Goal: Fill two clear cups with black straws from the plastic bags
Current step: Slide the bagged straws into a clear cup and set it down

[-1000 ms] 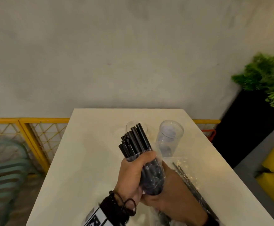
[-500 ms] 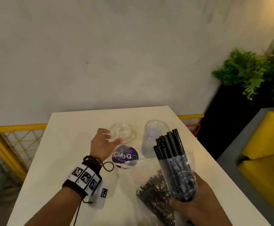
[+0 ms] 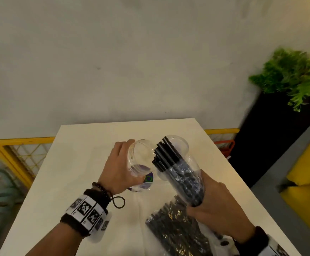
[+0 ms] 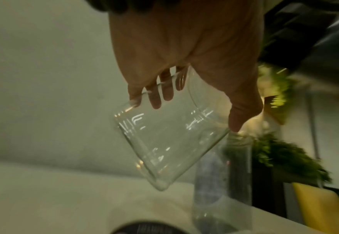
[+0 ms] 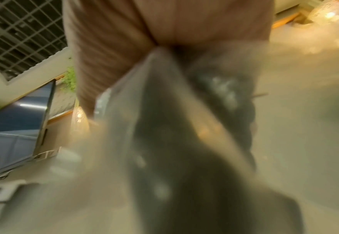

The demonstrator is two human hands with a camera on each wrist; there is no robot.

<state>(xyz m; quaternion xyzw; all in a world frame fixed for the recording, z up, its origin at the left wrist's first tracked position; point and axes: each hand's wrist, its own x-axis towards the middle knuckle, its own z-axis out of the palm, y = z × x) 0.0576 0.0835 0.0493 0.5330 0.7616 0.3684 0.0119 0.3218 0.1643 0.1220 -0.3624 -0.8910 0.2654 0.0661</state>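
Note:
My left hand (image 3: 120, 168) grips a clear cup (image 3: 140, 157), lifted off the white table (image 3: 80, 163) and tilted with its mouth toward the right. In the left wrist view my fingers (image 4: 154, 101) and thumb wrap the cup (image 4: 164, 139). My right hand (image 3: 213, 207) grips a clear plastic bag of black straws (image 3: 182, 176) by its lower end. The straw tips (image 3: 162, 154) stick out at the cup's rim. A second clear cup (image 3: 181, 145) stands behind them, also visible as the upright cup (image 4: 220, 182). The right wrist view is blurred, showing only the bag (image 5: 184, 142).
Another bag of black straws (image 3: 176, 233) lies flat on the table near me. A round purple label (image 3: 147, 181) shows under the tilted cup. A yellow mesh railing (image 3: 21, 154) runs behind the table; a black planter with green leaves (image 3: 294, 80) stands at the right.
My left hand let go of the straw bundle, reached the left cup, then lifted and tilted it. My right hand brought the bag of straws left, up to the cup's mouth.

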